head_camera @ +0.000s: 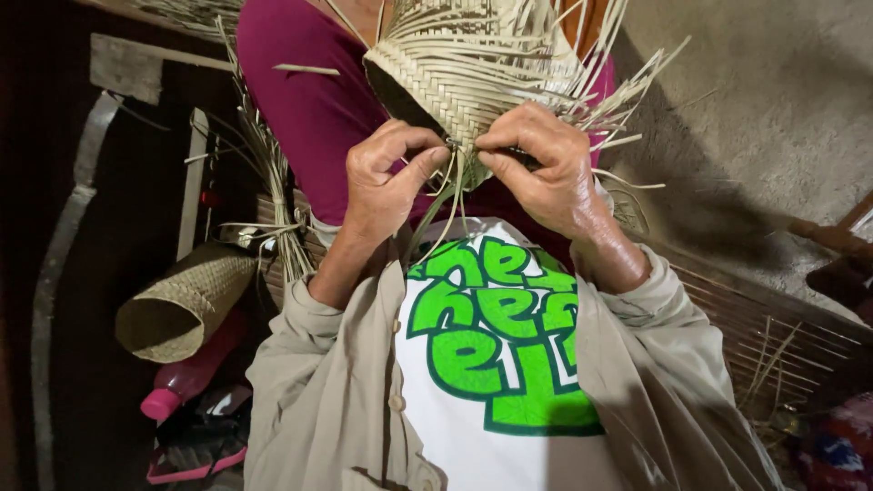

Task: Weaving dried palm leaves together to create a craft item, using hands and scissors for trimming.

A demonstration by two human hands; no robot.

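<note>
Resting in front of the person's chest, above the lap, a half-woven basket [459,77] of pale flat strips is held with its pointed woven end down between both hands. Loose strips [605,82] fan out from its unfinished upper edge, up and to the right. A few thin strands [436,209] hang from the point, down over the white shirt with green lettering [491,355].

The left hand [386,177] is closed on the weave at the point, thumb and forefinger pinched together on a strip. The right hand [546,168] is closed on the same spot from the other side, its fingers curled over the basket's lower edge and its thumb pressed toward the left hand's fingertips; the two hands nearly touch.

Both wrists come out of beige sleeves [314,364]. Behind the basket lies magenta cloth [300,91]. To the left, well apart from the hands, a finished cone-shaped woven basket [182,305] lies on its side, with a pink-capped bottle [182,382] just below it and a bundle of strips [273,200] above it. On the right, a slatted bamboo surface [764,327] runs along a grey wall [773,109].
</note>
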